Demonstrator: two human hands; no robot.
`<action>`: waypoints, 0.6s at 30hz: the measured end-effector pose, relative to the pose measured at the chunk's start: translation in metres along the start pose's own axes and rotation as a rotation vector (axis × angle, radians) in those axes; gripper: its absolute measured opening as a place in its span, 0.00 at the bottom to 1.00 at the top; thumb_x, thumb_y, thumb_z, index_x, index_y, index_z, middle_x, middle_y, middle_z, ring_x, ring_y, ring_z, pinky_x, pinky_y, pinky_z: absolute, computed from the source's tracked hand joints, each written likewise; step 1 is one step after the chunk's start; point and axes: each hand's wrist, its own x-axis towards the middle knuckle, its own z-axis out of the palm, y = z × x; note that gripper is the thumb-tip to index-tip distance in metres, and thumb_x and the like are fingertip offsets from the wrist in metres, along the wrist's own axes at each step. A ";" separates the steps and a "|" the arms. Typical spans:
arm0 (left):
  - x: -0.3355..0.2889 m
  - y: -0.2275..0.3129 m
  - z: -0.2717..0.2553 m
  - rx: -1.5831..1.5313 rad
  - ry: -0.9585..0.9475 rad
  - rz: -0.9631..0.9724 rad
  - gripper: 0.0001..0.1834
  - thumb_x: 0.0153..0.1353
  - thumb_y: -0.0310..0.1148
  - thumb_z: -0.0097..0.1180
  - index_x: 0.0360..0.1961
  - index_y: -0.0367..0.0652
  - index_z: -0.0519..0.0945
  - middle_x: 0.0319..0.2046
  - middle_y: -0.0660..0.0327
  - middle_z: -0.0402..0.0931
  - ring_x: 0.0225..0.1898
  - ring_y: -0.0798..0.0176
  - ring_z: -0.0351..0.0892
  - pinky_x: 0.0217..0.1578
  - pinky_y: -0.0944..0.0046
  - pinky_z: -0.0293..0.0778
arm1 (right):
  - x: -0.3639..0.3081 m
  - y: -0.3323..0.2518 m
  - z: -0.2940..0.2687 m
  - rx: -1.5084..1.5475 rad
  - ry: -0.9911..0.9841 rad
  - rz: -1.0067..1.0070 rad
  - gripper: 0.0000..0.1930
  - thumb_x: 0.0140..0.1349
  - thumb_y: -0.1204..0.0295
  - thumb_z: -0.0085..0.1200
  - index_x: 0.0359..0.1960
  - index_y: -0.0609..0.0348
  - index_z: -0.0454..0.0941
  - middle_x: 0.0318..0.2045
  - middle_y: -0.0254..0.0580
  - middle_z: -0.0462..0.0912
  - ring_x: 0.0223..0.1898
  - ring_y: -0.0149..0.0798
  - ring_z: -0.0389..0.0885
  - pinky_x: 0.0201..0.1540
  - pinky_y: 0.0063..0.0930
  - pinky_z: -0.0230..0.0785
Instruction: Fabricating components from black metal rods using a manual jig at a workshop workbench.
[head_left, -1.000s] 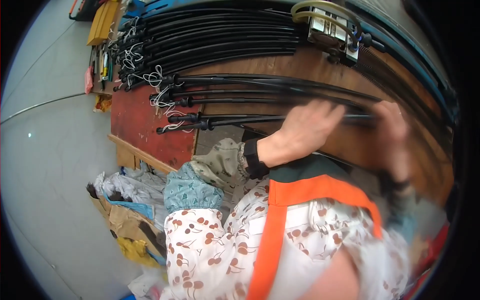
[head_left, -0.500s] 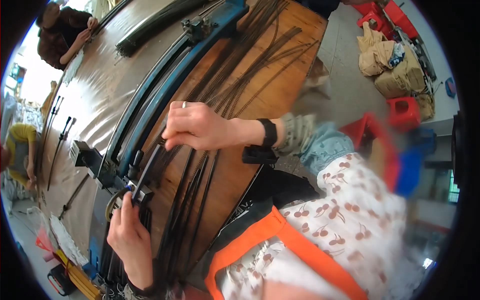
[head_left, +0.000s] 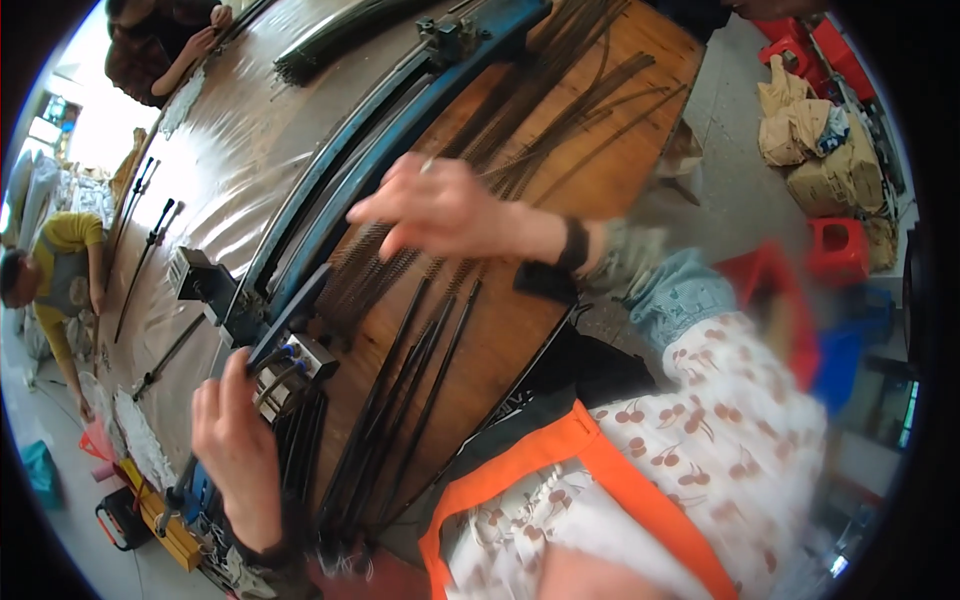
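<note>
left hand [head_left: 238, 450]: lower left of the frame, fingertips at the lower end of a dark bar [head_left: 290, 315], left of centre; whether they are pinched on it i cannot tell
right hand [head_left: 440, 210]: upper middle, well apart from my left, blurred over the springs [head_left: 365, 275]; i cannot tell if anything thin sits in my fingers
metal block [head_left: 312, 358]: just beside my left fingertips; i'd keep them clear of its edges
springs: centre, tangle-prone, i judge; handle singly
black tubes [head_left: 410, 385]: lower centre; i'd avoid knocking them askew
</note>
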 end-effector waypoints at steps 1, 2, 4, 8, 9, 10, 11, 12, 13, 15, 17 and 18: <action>-0.008 -0.015 -0.005 0.021 0.036 -0.015 0.19 0.59 0.18 0.54 0.52 0.42 0.79 0.30 0.52 0.71 0.34 0.46 0.73 0.34 0.49 0.69 | -0.007 0.012 -0.011 -0.047 -0.034 0.066 0.19 0.57 0.63 0.66 0.50 0.53 0.83 0.27 0.34 0.81 0.28 0.35 0.78 0.29 0.30 0.73; -0.013 -0.028 -0.008 0.043 0.075 -0.034 0.19 0.59 0.18 0.53 0.52 0.42 0.79 0.30 0.52 0.72 0.34 0.45 0.73 0.34 0.49 0.69 | -0.012 0.020 -0.019 -0.093 -0.070 0.127 0.20 0.58 0.63 0.65 0.53 0.52 0.82 0.25 0.34 0.79 0.26 0.33 0.77 0.26 0.29 0.72; -0.010 -0.017 0.000 0.019 0.009 -0.017 0.16 0.61 0.19 0.53 0.51 0.40 0.79 0.31 0.51 0.72 0.34 0.45 0.74 0.34 0.50 0.70 | 0.002 -0.009 0.011 -0.085 -0.014 0.009 0.21 0.59 0.69 0.64 0.55 0.53 0.80 0.21 0.33 0.76 0.20 0.32 0.72 0.19 0.29 0.67; -0.014 -0.032 -0.011 -0.035 0.071 -0.003 0.15 0.61 0.18 0.51 0.49 0.38 0.77 0.33 0.48 0.72 0.37 0.44 0.75 0.36 0.52 0.71 | 0.024 0.009 0.023 -0.093 0.106 -0.063 0.18 0.62 0.71 0.59 0.54 0.55 0.80 0.26 0.35 0.76 0.26 0.37 0.74 0.30 0.32 0.69; -0.031 -0.056 -0.025 0.065 0.137 -0.070 0.13 0.63 0.20 0.51 0.49 0.38 0.76 0.34 0.48 0.73 0.38 0.43 0.75 0.37 0.52 0.71 | 0.029 0.013 0.007 -0.187 -0.017 -0.023 0.15 0.61 0.73 0.60 0.51 0.53 0.81 0.29 0.38 0.78 0.31 0.40 0.76 0.34 0.35 0.69; -0.047 -0.079 -0.043 0.163 0.208 -0.138 0.11 0.65 0.21 0.51 0.49 0.37 0.76 0.36 0.47 0.75 0.39 0.42 0.76 0.38 0.52 0.72 | 0.027 0.024 -0.004 -0.373 -0.148 0.009 0.13 0.61 0.77 0.58 0.48 0.53 0.82 0.28 0.39 0.79 0.32 0.42 0.77 0.33 0.36 0.68; -0.049 -0.097 -0.052 0.159 0.267 -0.237 0.10 0.67 0.23 0.51 0.49 0.37 0.76 0.37 0.46 0.76 0.40 0.41 0.77 0.40 0.52 0.72 | 0.014 0.042 -0.010 -0.312 -0.201 0.122 0.14 0.60 0.80 0.57 0.47 0.53 0.82 0.28 0.42 0.79 0.33 0.44 0.79 0.36 0.38 0.69; -0.054 -0.112 -0.063 0.173 0.319 -0.345 0.09 0.69 0.25 0.50 0.49 0.36 0.75 0.39 0.45 0.77 0.41 0.41 0.77 0.41 0.52 0.73 | 0.002 0.053 -0.008 -0.295 -0.237 0.253 0.10 0.61 0.75 0.56 0.44 0.52 0.83 0.33 0.40 0.84 0.36 0.46 0.82 0.39 0.37 0.73; -0.065 -0.122 -0.073 0.211 0.351 -0.384 0.10 0.71 0.28 0.51 0.50 0.36 0.75 0.41 0.44 0.78 0.41 0.39 0.78 0.41 0.52 0.73 | 0.012 0.047 0.006 -0.219 -0.242 0.312 0.08 0.63 0.73 0.56 0.43 0.54 0.83 0.32 0.43 0.85 0.36 0.46 0.84 0.40 0.36 0.75; -0.072 -0.131 -0.086 0.342 0.383 -0.293 0.11 0.71 0.28 0.51 0.50 0.36 0.76 0.39 0.44 0.79 0.41 0.39 0.79 0.41 0.53 0.74 | 0.046 0.028 0.045 0.034 -0.319 0.379 0.07 0.65 0.73 0.56 0.43 0.59 0.82 0.32 0.41 0.84 0.34 0.39 0.83 0.38 0.31 0.75; -0.072 -0.134 -0.082 0.340 0.401 -0.287 0.11 0.71 0.29 0.52 0.51 0.36 0.77 0.39 0.44 0.79 0.41 0.39 0.79 0.41 0.53 0.74 | 0.077 0.013 0.083 0.358 -0.427 0.478 0.08 0.70 0.71 0.55 0.43 0.64 0.80 0.30 0.35 0.85 0.30 0.24 0.79 0.36 0.21 0.74; -0.079 -0.131 -0.082 0.241 0.451 -0.337 0.12 0.71 0.29 0.52 0.52 0.35 0.77 0.38 0.44 0.80 0.39 0.41 0.79 0.40 0.55 0.74 | 0.103 -0.004 0.106 0.494 -0.498 0.440 0.07 0.70 0.72 0.54 0.42 0.63 0.80 0.31 0.35 0.85 0.31 0.24 0.79 0.37 0.21 0.74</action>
